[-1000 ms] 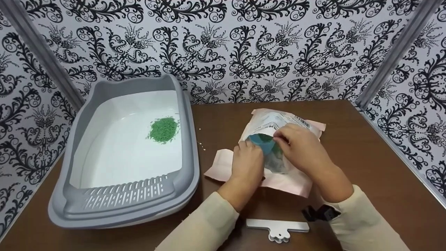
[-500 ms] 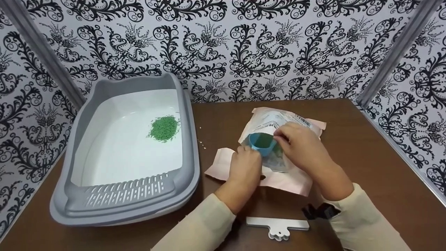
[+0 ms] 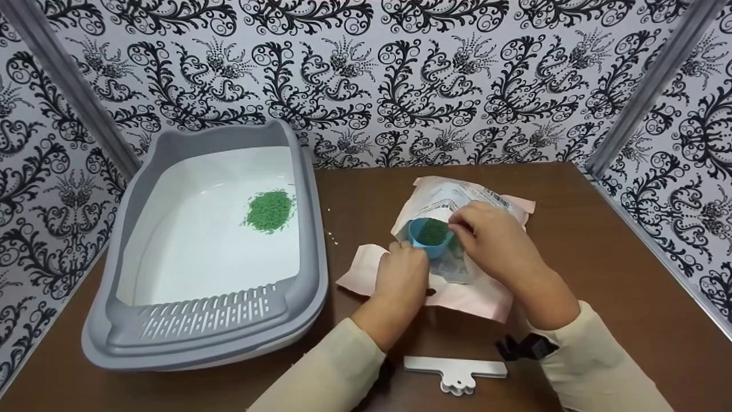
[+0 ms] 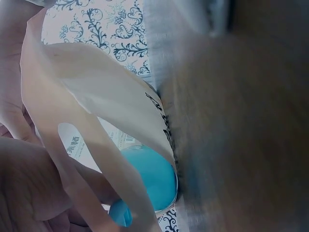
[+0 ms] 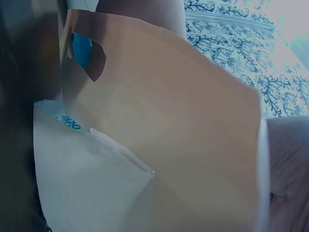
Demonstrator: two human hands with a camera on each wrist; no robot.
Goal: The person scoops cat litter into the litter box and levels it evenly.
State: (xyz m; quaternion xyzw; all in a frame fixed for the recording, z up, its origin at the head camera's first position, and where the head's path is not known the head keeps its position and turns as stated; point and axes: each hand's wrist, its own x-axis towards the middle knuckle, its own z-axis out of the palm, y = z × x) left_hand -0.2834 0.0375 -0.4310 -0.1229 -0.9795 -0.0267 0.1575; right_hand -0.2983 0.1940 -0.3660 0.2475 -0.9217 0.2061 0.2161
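In the head view, a blue scoop filled with green pellets sits at the mouth of a pale pink bag lying on the table. My left hand grips the scoop's handle, its fingers curled. The left wrist view shows the blue scoop bowl inside the bag's opening, partly behind a flap with a cut-out hole. With thumb and fingers, my right hand pinches the bag's edge beside the scoop. Much of the right wrist view is filled by the bag.
A grey-rimmed litter box with a white inside stands on the left, with a pile of green pellets in it. A white bag clip lies near the front edge. Small crumbs dot the brown table. Patterned walls enclose it.
The scoop has come up and tipped level, so its round opening and the green pellets inside now show. My left hand has shifted slightly; my right hand has stayed nearly still on the bag.
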